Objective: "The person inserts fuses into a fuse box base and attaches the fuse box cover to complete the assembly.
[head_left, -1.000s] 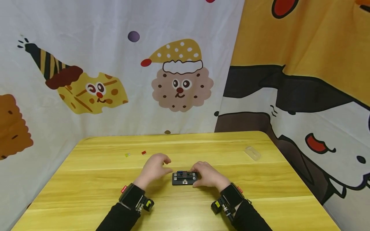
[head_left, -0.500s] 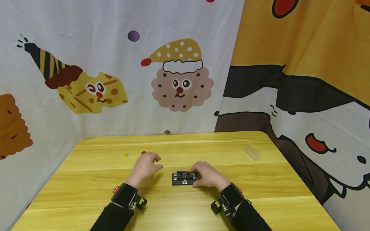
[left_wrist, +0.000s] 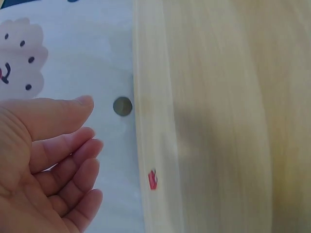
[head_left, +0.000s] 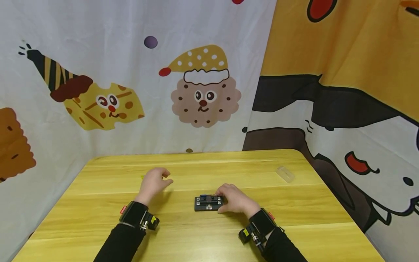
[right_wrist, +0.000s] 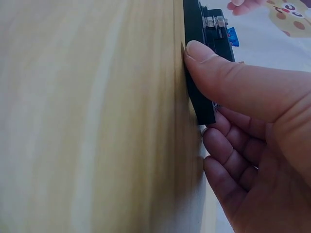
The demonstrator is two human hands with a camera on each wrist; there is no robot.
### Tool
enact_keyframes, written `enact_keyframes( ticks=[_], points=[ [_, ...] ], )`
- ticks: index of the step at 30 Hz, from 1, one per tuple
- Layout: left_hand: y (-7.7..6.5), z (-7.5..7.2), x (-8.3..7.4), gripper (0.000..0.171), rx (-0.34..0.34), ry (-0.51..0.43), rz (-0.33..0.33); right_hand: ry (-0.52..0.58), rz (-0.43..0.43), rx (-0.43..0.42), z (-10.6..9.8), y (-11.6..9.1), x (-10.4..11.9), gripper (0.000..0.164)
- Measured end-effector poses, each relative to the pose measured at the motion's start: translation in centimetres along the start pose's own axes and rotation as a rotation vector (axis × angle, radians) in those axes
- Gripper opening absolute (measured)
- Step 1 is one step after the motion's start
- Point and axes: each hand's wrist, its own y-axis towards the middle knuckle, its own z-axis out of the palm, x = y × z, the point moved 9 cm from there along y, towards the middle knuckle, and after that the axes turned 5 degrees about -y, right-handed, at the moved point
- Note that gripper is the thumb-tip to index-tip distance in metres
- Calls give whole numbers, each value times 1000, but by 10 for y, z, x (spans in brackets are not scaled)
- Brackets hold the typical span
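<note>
A black terminal block (head_left: 208,203) with metal screws lies near the middle of the table, and a small blue piece (right_wrist: 233,37) shows on it. My right hand (head_left: 235,198) holds the block's right end, thumb on the near side and fingers on the far side. Over the left part of the table, my left hand (head_left: 154,185) is raised with loosely bent fingers and nothing in them. A small red piece (left_wrist: 153,179) lies beyond that hand in the left wrist view; in the head view the hand hides it. Part of a small yellow piece (head_left: 142,177) shows just left of the hand.
A clear plastic box (head_left: 285,174) lies at the back right of the wooden table (head_left: 209,240). Behind the table's far edge hangs a cloth (head_left: 131,142) printed with cartoon figures. Each wrist wears a black strap with a camera.
My left hand has moved away from the terminal block, leftward and farther back, and now covers the red piece in the head view. My right hand has stayed on the block.
</note>
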Motion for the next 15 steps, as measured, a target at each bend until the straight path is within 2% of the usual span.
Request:
enact_keyframes(
  ticks=[7,15],
  points=[
    [14,-7,14,32,-21,23,0,4,-5,0,1,1,-1,48],
    [28,-14,23,29,-36,82,5,2,-7,1,1,1,-1,47]
  ],
)
